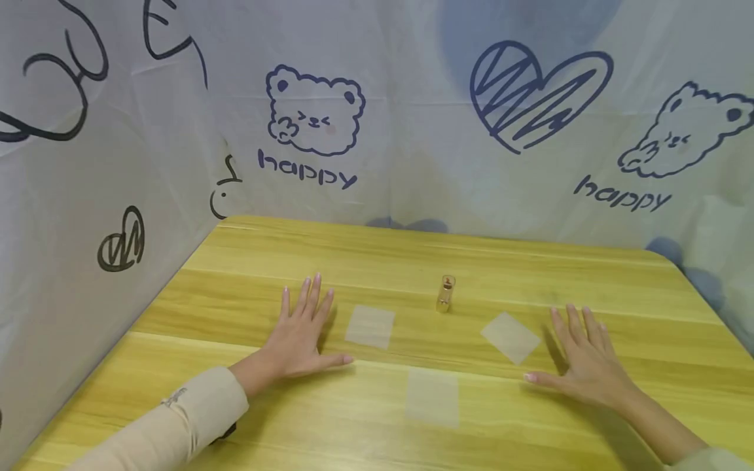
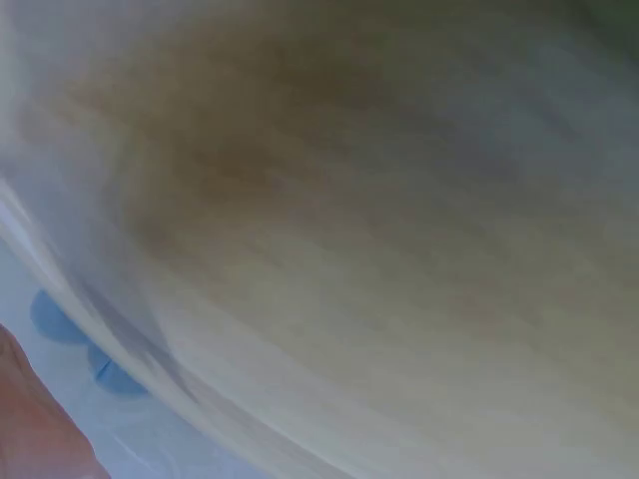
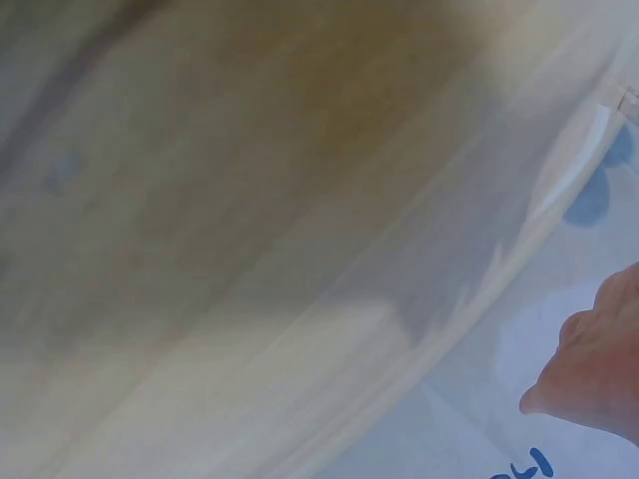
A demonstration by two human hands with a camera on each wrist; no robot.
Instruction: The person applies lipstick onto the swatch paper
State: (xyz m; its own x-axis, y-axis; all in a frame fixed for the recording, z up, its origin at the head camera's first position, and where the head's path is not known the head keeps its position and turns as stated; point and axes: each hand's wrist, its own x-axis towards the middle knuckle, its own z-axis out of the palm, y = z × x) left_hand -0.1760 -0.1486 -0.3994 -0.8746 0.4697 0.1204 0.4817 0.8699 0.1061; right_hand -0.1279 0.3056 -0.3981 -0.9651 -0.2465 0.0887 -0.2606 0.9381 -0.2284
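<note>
My left hand (image 1: 296, 341) is spread flat above the wooden table (image 1: 283, 245), fingers straight and thumb out to the side, holding nothing. On the other side, my right hand (image 1: 591, 367) is spread the same way, also with nothing in it. Between the hands, toward the back, a small gold lipstick tube (image 1: 445, 296) with a clear top stands upright. Three pale square patches lie on the tabletop: one (image 1: 370, 326) beside the left hand, another (image 1: 511, 337) turned cornerwise near the right hand, and a third (image 1: 432, 397) closer to me. Only part of each hand enters the wrist views.
A white cloth (image 1: 412, 163) with drawn bears, hearts and lettering hangs behind the table and along its left side. The table's back corners are rounded. Light sleeves cover both forearms, and a dark item (image 1: 224, 433) shows under the left cuff.
</note>
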